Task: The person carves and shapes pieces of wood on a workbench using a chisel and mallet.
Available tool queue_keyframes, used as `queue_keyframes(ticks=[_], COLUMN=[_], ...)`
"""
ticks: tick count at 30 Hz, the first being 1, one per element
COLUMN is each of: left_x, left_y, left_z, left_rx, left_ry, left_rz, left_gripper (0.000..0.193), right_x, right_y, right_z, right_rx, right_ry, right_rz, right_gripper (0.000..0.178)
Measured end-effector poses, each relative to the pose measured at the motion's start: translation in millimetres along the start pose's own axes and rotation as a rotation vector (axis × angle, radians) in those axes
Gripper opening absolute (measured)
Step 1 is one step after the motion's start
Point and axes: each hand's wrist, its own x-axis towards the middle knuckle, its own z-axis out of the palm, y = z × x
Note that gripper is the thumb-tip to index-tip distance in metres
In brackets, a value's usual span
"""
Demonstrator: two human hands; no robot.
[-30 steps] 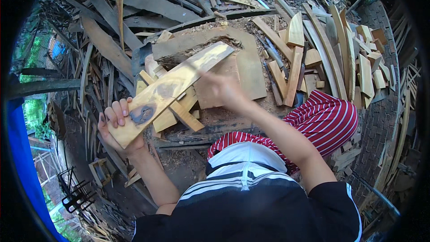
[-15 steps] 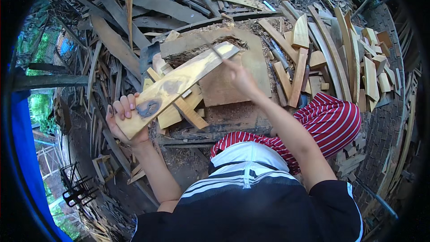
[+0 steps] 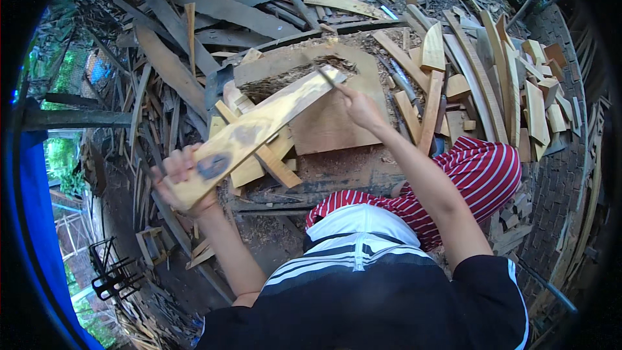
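Note:
My left hand (image 3: 181,178) is closed round the near left end of a long pale board (image 3: 259,123) with a dark knot in it. The board slants up to the right, its far end over a thick wooden block (image 3: 337,123). My right hand (image 3: 361,107) grips a narrow dark blade (image 3: 325,76), a knife by its look, which crosses the board's far end. Motion smears the blade, and its handle is hidden in my fist. Under the board lie short offcuts, one an orange-brown strip (image 3: 277,166).
Cut wood pieces (image 3: 538,116) and long strips (image 3: 476,78) lie at the right, beside several tools (image 3: 402,78). Grey slabs (image 3: 233,10) are heaped at the far left. My striped-clad leg (image 3: 479,172) is bent at the near right. A blue sheet (image 3: 35,233) hangs at the left edge.
My right hand and the blade have shifted to the right, toward the board's far end. The board and my left hand have dipped slightly; both hands keep their hold.

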Motion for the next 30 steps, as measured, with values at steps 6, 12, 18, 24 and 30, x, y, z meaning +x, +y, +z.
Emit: queue_keyframes(ticks=[6,12,18,24,30], left_x=[16.6,28.6,35.6,38.1,36.1], left_y=[43.9,37.9,38.0,28.8,34.0], left_z=[42.0,46.5,60.2,60.2,54.0], left_rx=[0.121,0.142,0.197,0.172,0.145], left_ry=[-0.075,-0.158,-0.120,-0.178,-0.138], left_rz=[-0.103,-0.117,-0.104,-0.100,-0.055], left_gripper=[0.041,0.043,0.042,0.040,0.038], right_x=[-37.8,-27.8,-53.5,-14.3,-46.1], right_y=[-26.8,-39.9,-53.3,17.6,-16.5], right_z=[28.3,13.3,29.8,36.9,32.6], right_rx=[0.258,0.201,0.167,0.295,0.209], right_ry=[0.036,-0.069,0.040,-0.006,-0.008], right_rz=[-0.256,0.121,-0.317,-0.039,-0.126], right_gripper=[0.043,0.045,0.051,0.057,0.058])
